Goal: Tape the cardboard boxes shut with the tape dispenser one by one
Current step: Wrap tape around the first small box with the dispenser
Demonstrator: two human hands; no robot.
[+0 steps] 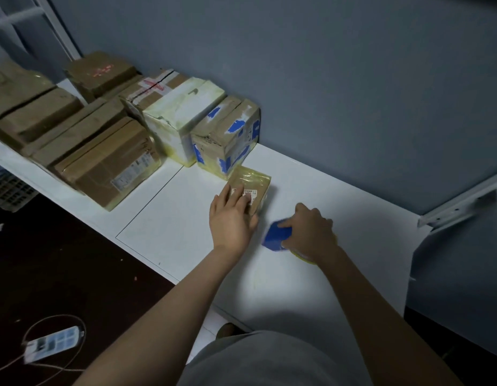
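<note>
A small flat cardboard box [254, 181] with a white label and glossy yellowish tape lies on the white table [186, 232]. My left hand [231, 215] rests on its near end, fingers spread over the label. To its right, my right hand [311, 229] grips the blue tape dispenser [276, 235], which sits on the table beside the box; a yellowish roll of tape shows under my wrist.
Several taped cardboard boxes [108, 162] stand in a row along the grey wall at the back left, the nearest one [228, 132] with blue tape patches. A white metal frame [459, 207] rises at the right. A power strip [51, 346] lies on the dark floor.
</note>
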